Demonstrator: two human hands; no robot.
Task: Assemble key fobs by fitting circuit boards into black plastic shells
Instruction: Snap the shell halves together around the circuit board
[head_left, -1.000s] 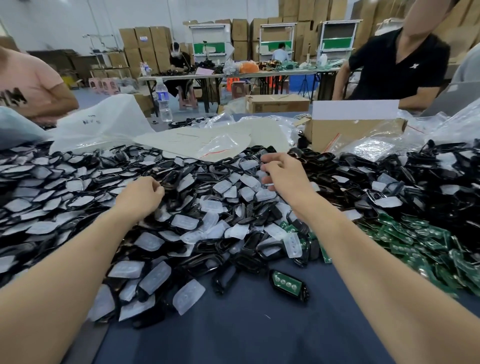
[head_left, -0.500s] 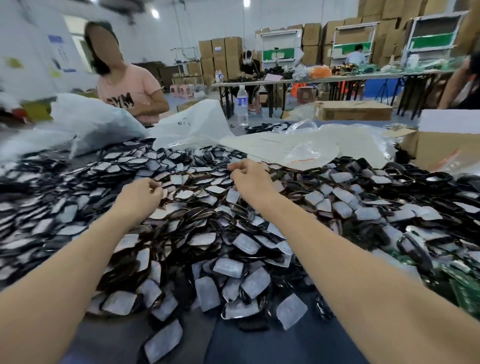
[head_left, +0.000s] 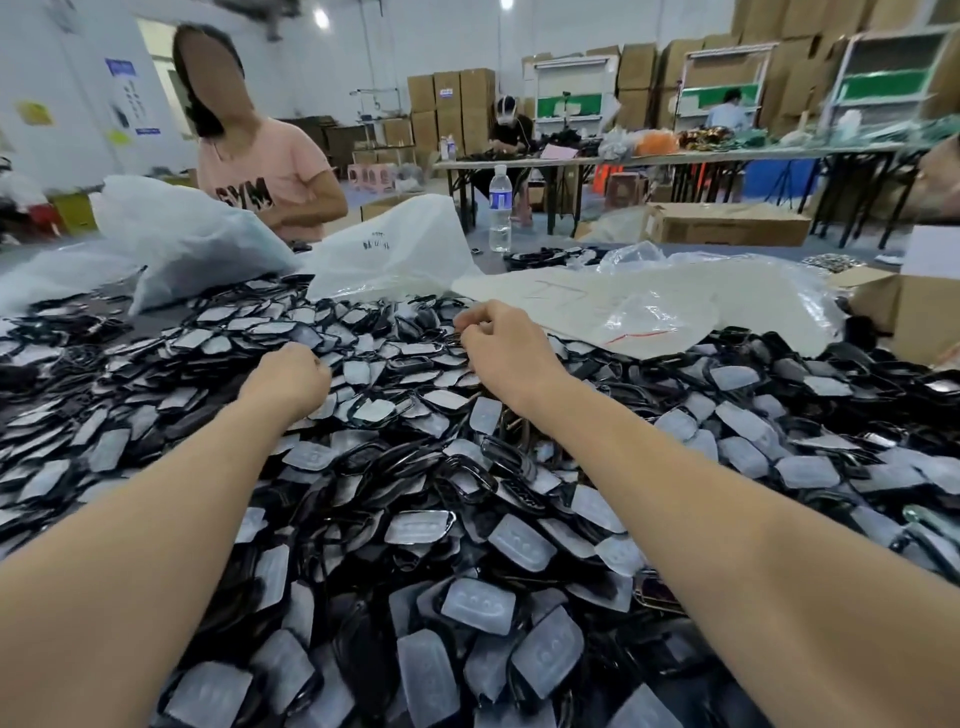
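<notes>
Head view: the heap of black shells (head_left: 415, 493), most carrying pale translucent button pads (head_left: 480, 605), covers nearly all of the desk (head_left: 691, 251), from the near side up to the white plastic bags (head_left: 395, 249) at the far side. The job looks barely begun: no circuit boards and no finished fob can be picked out, and the bulk of the shells have yet to be fitted. Free room is scant. The heap runs out of frame left, right and below, a cardboard box (head_left: 904, 306) bounds it at the right, and no bare working patch shows close to the body. Both hands reach over the heap's far part, apart from each other. The left hand (head_left: 291, 379) is curled knuckles-up on the shells and the right hand (head_left: 498, 348) is curled with fingertips drawn in. I cannot tell whether either grips a shell.
</notes>
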